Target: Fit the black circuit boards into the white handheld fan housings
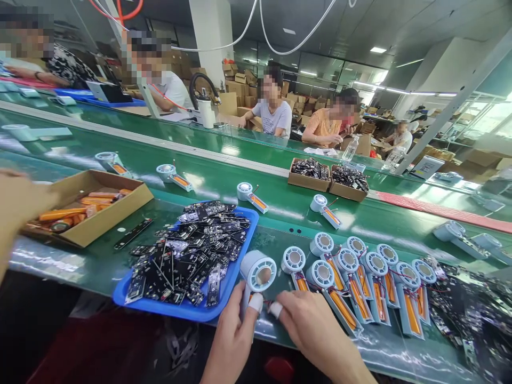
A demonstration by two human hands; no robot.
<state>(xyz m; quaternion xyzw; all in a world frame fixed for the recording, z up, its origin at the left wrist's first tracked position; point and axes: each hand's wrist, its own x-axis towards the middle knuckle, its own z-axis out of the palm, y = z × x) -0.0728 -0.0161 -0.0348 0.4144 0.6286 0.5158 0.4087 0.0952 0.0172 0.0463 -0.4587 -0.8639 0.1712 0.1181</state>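
Note:
My left hand (234,333) is closed around the handle of a light-blue handheld fan (258,271), its round head tilted up and its handle mostly hidden by my fingers. Close beside the handle, my right hand (314,325) pinches what looks like the fan's thin red wires; the fingertips partly hide them. White covers wrap a digit on each hand. To the left of the fan, a blue tray (251,226) is heaped with black circuit boards (192,248). Several similar fans (376,264) with orange batteries in open handles lie to the right of my hands.
A cardboard box (110,213) of orange batteries (62,214) stands left, with a co-worker's hand (24,200) beside it. Spaced fans (250,196) lie on the green conveyor belt (216,170). More boards (472,314) pile at right. Two board-filled boxes (310,182) stand beyond; people sit opposite.

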